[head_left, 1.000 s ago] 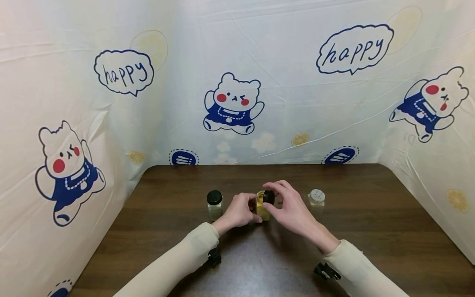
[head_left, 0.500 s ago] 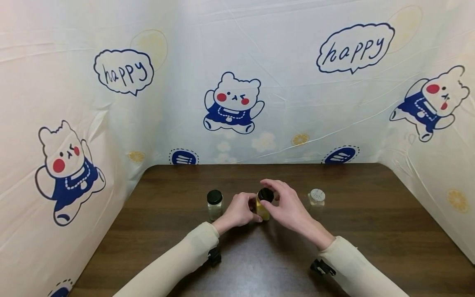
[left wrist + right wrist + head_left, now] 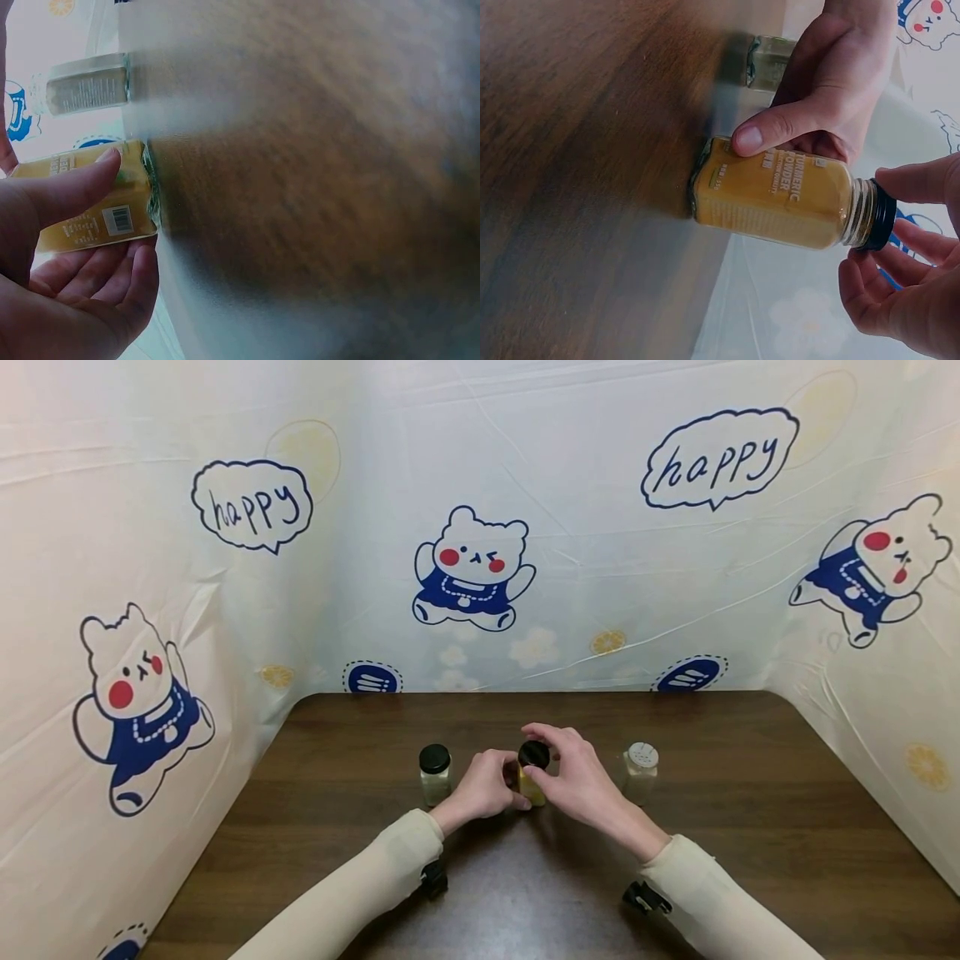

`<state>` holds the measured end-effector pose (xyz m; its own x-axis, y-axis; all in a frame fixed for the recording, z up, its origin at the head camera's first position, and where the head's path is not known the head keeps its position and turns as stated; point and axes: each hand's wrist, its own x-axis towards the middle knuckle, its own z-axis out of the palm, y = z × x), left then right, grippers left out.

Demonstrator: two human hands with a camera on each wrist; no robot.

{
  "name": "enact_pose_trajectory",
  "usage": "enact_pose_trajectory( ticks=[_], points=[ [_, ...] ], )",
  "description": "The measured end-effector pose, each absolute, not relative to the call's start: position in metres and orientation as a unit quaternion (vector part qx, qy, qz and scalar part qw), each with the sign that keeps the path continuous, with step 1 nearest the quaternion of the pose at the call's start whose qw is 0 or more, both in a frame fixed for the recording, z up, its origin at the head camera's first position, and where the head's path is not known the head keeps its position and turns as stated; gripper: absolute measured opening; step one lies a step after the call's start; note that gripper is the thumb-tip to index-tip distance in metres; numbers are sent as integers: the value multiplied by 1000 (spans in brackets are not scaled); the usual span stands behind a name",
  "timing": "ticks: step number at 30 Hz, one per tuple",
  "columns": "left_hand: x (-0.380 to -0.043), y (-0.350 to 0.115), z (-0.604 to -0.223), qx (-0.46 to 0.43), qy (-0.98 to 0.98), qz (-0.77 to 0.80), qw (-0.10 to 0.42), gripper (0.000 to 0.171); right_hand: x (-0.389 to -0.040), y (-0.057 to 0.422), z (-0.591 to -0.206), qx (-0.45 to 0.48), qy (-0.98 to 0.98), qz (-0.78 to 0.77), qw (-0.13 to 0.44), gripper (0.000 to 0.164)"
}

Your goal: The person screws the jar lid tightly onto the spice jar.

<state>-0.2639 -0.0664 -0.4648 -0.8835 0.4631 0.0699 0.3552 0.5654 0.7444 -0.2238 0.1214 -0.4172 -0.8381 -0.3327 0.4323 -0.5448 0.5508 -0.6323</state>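
Note:
A glass jar of turmeric powder [image 3: 772, 199], yellow inside and labelled, stands upright on the table between both hands. My left hand [image 3: 483, 787] grips its body, thumb on one side and fingers on the other. The thumb lies across the label in the left wrist view. A black lid [image 3: 883, 217] sits over the threaded mouth, with some glass thread showing below it. My right hand [image 3: 588, 783] pinches this lid between thumb and fingers. How tightly the lid is screwed on cannot be told.
Left of the hands stands a glass jar with a black lid [image 3: 435, 775]. To the right is a clear jar with a white perforated top [image 3: 641, 762]. All stand on the brown wooden table [image 3: 750, 810], before a printed cloth backdrop [image 3: 585, 568].
The black lid was tilted beside the turmeric jar's open mouth; my right hand has moved it left and laid it flat on top. The left hand has kept its grip.

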Motion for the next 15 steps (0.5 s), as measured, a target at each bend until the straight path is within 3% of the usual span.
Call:
enact_pose_trajectory(
  ticks=[15],
  points=[
    [-263,-66,-464,232,883,403,65,36,-227,123,-421,250,-871,403,129,51]
  ],
)
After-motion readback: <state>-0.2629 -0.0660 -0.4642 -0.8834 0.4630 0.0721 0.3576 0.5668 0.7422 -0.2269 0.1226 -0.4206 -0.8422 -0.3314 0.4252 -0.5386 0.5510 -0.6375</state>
